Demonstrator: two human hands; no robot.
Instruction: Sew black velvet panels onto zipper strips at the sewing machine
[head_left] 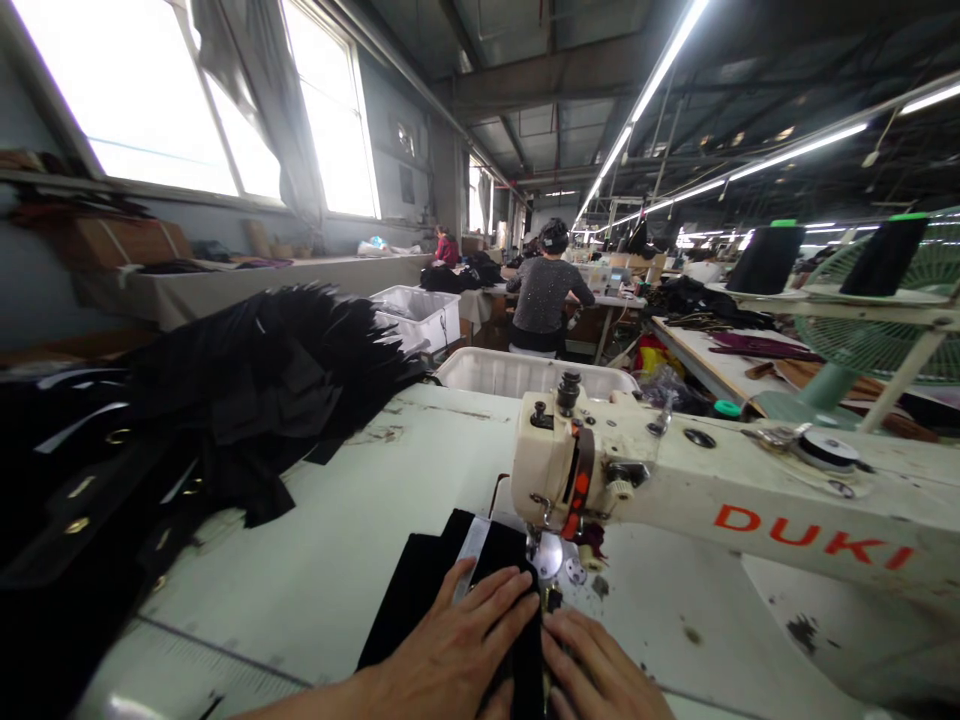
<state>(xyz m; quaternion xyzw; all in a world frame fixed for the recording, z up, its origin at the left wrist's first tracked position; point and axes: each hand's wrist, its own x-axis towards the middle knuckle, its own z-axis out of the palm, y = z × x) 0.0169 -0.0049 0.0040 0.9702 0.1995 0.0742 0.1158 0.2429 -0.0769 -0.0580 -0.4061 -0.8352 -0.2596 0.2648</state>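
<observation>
A piece of black fabric (409, 590) lies on the pale sewing table, its right edge by the needle area of a sewing machine (551, 470). A light grey strip (472, 545) runs across the fabric. My left hand (465, 640) lies flat on the fabric with its fingers stretched toward the needle, one finger touching the strip. Close to the fabric's right edge, my right hand (596, 665) rests with its fingers extended beside the metal plate. Part of each hand is cut off by the lower frame edge.
A large heap of black pieces (262, 350), some with metal eyelets, covers the table's left side. Behind the machine stands a white plastic bin (532, 372). Black thread cones (765, 258) and a green fan (870, 310) are at right. A seated person (551, 295) works ahead.
</observation>
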